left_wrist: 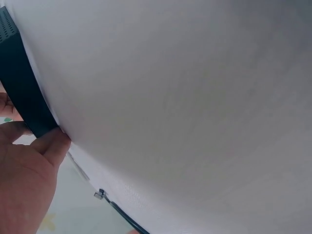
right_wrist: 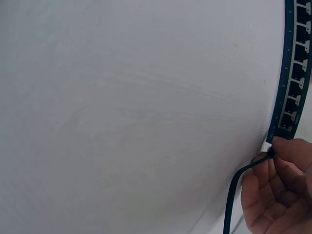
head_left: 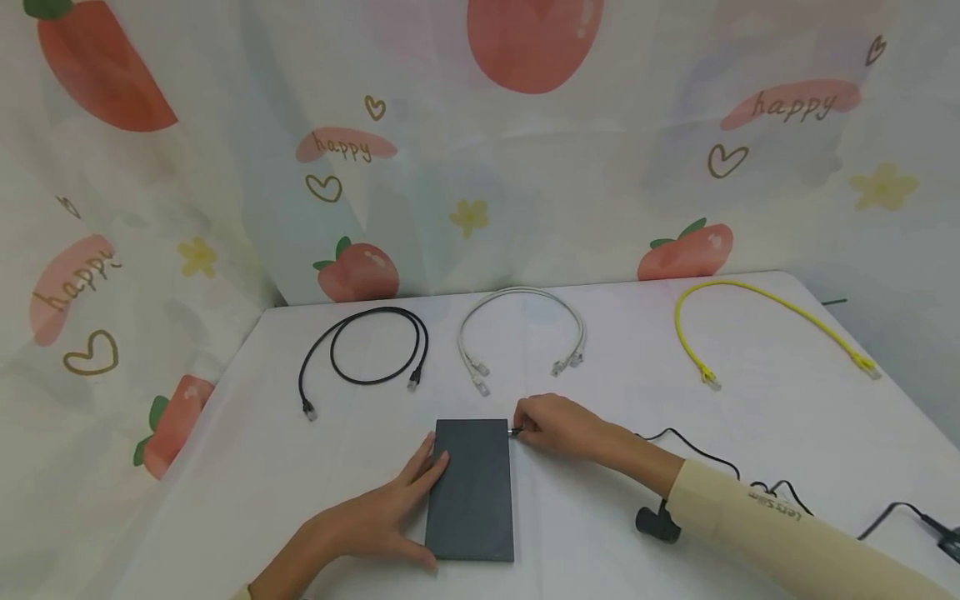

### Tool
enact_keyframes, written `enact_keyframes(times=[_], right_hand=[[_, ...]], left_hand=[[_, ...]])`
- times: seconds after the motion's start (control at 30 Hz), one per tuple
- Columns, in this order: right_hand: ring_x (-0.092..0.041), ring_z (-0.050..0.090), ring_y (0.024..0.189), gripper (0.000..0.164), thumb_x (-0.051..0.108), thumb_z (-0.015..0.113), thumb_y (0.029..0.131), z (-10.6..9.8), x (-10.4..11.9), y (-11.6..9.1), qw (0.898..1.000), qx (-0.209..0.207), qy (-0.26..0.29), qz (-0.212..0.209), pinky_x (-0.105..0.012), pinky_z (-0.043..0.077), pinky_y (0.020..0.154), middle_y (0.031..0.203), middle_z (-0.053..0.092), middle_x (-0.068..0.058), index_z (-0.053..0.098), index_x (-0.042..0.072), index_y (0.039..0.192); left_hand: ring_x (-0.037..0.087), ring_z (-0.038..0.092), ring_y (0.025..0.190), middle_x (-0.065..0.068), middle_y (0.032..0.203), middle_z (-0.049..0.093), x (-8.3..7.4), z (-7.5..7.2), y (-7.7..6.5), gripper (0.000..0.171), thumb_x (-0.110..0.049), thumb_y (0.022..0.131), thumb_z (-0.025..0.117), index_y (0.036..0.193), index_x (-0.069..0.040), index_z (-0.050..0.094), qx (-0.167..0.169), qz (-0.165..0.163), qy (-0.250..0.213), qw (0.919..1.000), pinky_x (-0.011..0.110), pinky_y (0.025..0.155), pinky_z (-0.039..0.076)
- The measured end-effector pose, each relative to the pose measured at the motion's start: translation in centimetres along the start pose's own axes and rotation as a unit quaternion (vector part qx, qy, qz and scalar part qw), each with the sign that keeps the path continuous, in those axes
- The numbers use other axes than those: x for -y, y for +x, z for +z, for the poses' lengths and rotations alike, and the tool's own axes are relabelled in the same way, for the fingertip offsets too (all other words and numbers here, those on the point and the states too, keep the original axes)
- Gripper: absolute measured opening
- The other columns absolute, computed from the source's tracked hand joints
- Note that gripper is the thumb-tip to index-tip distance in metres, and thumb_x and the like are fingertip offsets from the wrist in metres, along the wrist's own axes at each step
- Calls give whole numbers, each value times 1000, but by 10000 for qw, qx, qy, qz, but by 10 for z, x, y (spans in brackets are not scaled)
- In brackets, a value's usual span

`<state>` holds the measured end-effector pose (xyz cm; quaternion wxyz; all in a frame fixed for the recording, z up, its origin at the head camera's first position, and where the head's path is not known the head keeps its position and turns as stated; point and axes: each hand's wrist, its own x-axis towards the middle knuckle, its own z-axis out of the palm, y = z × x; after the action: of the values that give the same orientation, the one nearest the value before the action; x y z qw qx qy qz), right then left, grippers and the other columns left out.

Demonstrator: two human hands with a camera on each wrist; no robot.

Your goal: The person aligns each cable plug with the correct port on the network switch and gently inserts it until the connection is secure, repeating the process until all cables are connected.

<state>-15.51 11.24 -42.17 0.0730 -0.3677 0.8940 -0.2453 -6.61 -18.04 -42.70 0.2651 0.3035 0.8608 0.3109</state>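
A dark grey network switch (head_left: 471,492) lies flat on the white table, longer side running away from me. My left hand (head_left: 382,512) rests along its left side with the fingers spread, two fingertips near the far part of that edge and the thumb by the near corner. At the far right corner, my right hand (head_left: 558,425) pinches a black power plug (right_wrist: 271,152) between thumb and fingers. The plug's tip meets the end of the side with a row of ports (right_wrist: 295,87). Its black cord (right_wrist: 231,195) hangs down from the fingers.
Behind the switch lie a black network cable (head_left: 375,382), white network cables (head_left: 517,290) and, further right, a yellow network cable (head_left: 787,307). The thin power cord (head_left: 701,450) winds right past my forearm. A small black cylinder (head_left: 658,525) shows under my right sleeve. A printed curtain (head_left: 525,183) backs the table.
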Motion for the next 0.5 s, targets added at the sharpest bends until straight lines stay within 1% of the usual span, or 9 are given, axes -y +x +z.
enact_keyframes(times=[0.17,0.33,0.5], right_hand=[[-7,54,69,4,1,67,84,1,-2,0,9999,89,81,7,-22,48,62,78,61,2,67,2,88],[-6,52,69,3,2,67,84,0,-4,-1,9999,60,106,-92,-22,48,63,79,60,3,66,3,88],[-7,53,72,4,2,64,86,0,-5,0,9996,116,110,-247,-23,48,65,82,60,3,66,3,90]], left_hand=[[25,0,141,8,152,-25,1,1,-1,117,-53,70,76,152,-13,2,-19,44,-12,10000,43,109,23],[28,-2,140,8,153,-22,0,1,0,117,-55,70,75,152,-13,2,-54,63,40,10000,45,108,23],[29,-3,140,9,153,-22,1,1,0,117,-53,71,75,152,-12,1,-90,135,47,9999,45,109,22]])
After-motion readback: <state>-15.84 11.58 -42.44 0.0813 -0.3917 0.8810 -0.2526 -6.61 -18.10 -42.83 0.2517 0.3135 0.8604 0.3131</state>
